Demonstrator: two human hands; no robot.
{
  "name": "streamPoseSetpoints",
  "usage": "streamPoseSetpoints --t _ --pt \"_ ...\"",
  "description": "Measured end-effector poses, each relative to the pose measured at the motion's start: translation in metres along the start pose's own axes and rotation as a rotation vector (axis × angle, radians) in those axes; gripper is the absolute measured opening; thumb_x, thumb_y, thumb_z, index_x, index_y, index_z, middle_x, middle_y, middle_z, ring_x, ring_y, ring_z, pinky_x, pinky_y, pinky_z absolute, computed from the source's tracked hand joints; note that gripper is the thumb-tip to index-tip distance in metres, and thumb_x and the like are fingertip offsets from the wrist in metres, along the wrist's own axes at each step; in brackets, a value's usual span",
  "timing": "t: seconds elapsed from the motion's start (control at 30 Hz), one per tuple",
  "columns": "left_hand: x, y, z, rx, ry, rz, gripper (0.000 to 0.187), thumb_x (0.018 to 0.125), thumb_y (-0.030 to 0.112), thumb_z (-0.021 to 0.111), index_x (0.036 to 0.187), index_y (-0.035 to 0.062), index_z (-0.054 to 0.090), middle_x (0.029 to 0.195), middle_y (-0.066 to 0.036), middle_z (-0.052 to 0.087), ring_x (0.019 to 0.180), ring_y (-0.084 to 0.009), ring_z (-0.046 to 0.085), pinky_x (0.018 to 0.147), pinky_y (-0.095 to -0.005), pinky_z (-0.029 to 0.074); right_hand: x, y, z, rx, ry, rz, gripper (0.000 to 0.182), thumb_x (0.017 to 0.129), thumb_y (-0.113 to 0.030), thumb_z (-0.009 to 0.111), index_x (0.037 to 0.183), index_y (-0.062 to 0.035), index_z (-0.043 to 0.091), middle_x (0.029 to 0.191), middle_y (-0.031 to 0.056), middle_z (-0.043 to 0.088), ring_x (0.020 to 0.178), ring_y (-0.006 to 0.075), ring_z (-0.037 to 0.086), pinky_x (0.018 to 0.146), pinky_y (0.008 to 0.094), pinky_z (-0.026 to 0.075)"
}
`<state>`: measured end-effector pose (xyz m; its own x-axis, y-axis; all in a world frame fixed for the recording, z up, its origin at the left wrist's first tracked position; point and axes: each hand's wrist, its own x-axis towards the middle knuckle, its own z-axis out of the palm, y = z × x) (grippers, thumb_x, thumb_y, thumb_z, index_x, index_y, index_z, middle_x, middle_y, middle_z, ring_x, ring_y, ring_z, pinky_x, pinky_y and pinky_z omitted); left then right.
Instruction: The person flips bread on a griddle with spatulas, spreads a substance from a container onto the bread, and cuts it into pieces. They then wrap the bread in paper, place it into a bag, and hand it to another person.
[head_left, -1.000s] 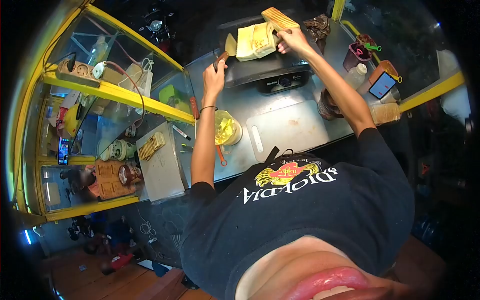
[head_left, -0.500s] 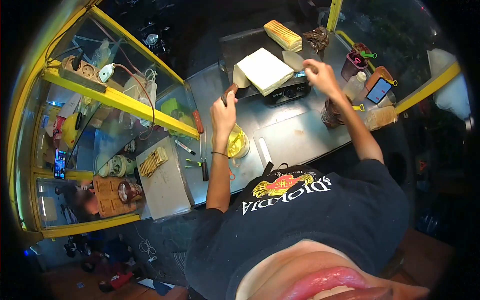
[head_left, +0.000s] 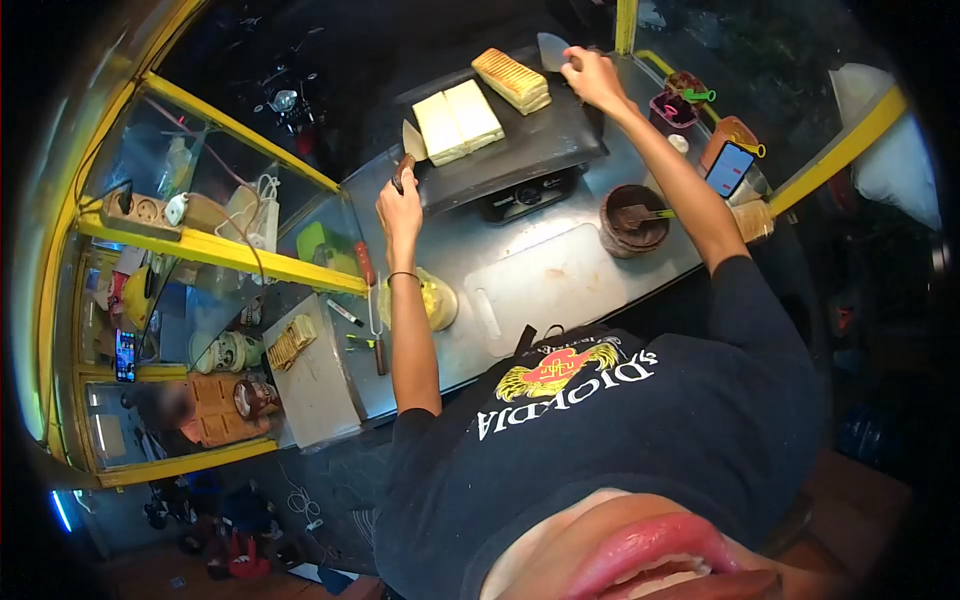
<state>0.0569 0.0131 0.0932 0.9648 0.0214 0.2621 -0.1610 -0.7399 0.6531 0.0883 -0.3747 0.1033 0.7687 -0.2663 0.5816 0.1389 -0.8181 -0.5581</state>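
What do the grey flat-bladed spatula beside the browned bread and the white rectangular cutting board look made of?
Grey flat-bladed spatula: blade likely smooth metal, from its cool grey sheen. White rectangular cutting board: probably matte plastic, from its pale, grainless surface.

The black T-shirt (head_left: 620, 480) bears white lettering (head_left: 567, 398) and a winged emblem (head_left: 556, 374).

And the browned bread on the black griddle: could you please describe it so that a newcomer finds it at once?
Start from the flat black griddle on the silver metal counter. On its far side, nearest the right hand, lies an oblong stack of bread. Its striped, browned top sets it apart from the pale, square bread beside it.
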Motion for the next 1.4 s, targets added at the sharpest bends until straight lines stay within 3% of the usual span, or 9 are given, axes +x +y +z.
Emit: streamPoseSetpoints --t 0.27,0.5,0.6,0.63,0.9,1.03,1.17,1.3,1.4 --pt "0.001 0.065 0.052 -0.091 0.166 0.155 0.039 0.097 0.037 0.047 0.119 0.0131 0.068 0.089 -0.016 0.072 0.087 -0.023 0.07 0.075 -0.0358 0.05 -0.003 0.027 0.007 0.105 -0.212 -0.056 0.031 0.082 -0.021 0.06 0.107 -0.0024 0.066 0.088 0.0219 0.069 0.084 0.0365 0.068 0.077 0.0435 0.053" --pt "-0.006 0.125 0.106 0.01 0.081 0.199 0.039 0.095 0.036 0.048 0.111 0.007 0.069 0.086 -0.023 0.068 0.089 -0.0376 0.067 0.079 -0.0411 0.05 -0.042 0.023 0.011 0.278 -0.214 -0.147 0.031 0.083 -0.019 0.062 0.108 -0.0008 0.064 0.079 0.0246 0.068 0.073 0.0376 0.069 0.066 0.0442 0.056" --pt "-0.012 0.113 0.075 -0.049 0.02 0.097 0.038 0.096 0.035 0.047 0.115 0.0116 0.07 0.089 -0.012 0.073 0.087 -0.0225 0.07 0.077 -0.0346 0.051 -0.047 0.041 -0.036 0.736 -0.419 0.392 0.03 0.087 -0.022 0.06 0.108 -0.0019 0.064 0.072 0.0106 0.067 0.054 0.0146 0.066 0.044 0.0279 0.055" --pt "-0.01 0.106 0.074 -0.132 0.078 0.126 0.042 0.094 0.038 0.051 0.09 0.0015 0.072 0.076 -0.02 0.068 0.076 -0.0306 0.068 0.072 -0.0411 0.05 -0.048 0.048 -0.042 0.806 -0.432 0.499 0.027 0.087 -0.022 0.059 0.105 -0.002 0.064 0.073 0.013 0.067 0.056 0.0196 0.068 0.045 0.0306 0.056" --pt "-0.003 0.115 0.114 -0.016 0.079 0.237 0.046 0.095 0.041 0.05 0.095 0.0009 0.071 0.068 -0.017 0.063 0.067 -0.0249 0.063 0.066 -0.0389 0.047 -0.047 0.058 -0.003 1.058 -0.508 0.825 0.029 0.086 -0.018 0.058 0.103 0.0052 0.056 0.087 0.0237 0.068 0.068 0.0259 0.071 0.054 0.0341 0.061" --pt "0.007 0.113 0.115 -0.076 -0.057 0.129 0.044 0.095 0.038 0.05 0.093 -0.0009 0.071 0.07 -0.016 0.065 0.067 -0.0239 0.063 0.065 -0.0374 0.047 -0.027 0.032 0.007 0.898 -0.414 0.598 0.034 0.088 -0.026 0.057 0.103 0.0044 0.06 0.076 0.0199 0.068 0.058 0.019 0.068 0.048 0.03 0.057" --pt "0.025 0.079 0.123 -0.256 -0.08 0.032 0.046 0.096 0.037 0.049 0.091 -0.0023 0.071 0.065 -0.006 0.06 0.058 -0.0138 0.053 0.056 -0.0311 0.042 -0.041 0.015 -0.016 0.217 -0.266 -0.152 0.031 0.082 -0.022 0.062 0.106 -0.0035 0.066 0.079 0.0224 0.069 0.072 0.034 0.07 0.068 0.0417 0.057" --pt "0.021 0.078 0.112 -0.4 -0.224 -0.064 0.042 0.097 0.036 0.05 0.091 -0.0015 0.069 0.064 0.0 0.053 0.047 -0.006 0.042 0.043 -0.0246 0.034 -0.084 -0.008 -0.064 0.347 -0.378 -0.11 0.018 0.081 -0.019 0.063 0.088 -0.0029 0.063 0.073 0.0211 0.065 0.073 0.0423 0.064 0.067 0.0474 0.051" --pt "0.022 0.075 0.104 -0.465 -0.254 -0.077 0.04 0.098 0.036 0.051 0.092 -0.0004 0.067 0.068 0.0 0.055 0.046 -0.0059 0.041 0.043 -0.0245 0.035 -0.092 0.014 -0.053 0.437 -0.303 0.001 0.02 0.082 -0.02 0.062 0.092 -0.003 0.064 0.067 0.016 0.065 0.06 0.0303 0.066 0.061 0.0401 0.053"
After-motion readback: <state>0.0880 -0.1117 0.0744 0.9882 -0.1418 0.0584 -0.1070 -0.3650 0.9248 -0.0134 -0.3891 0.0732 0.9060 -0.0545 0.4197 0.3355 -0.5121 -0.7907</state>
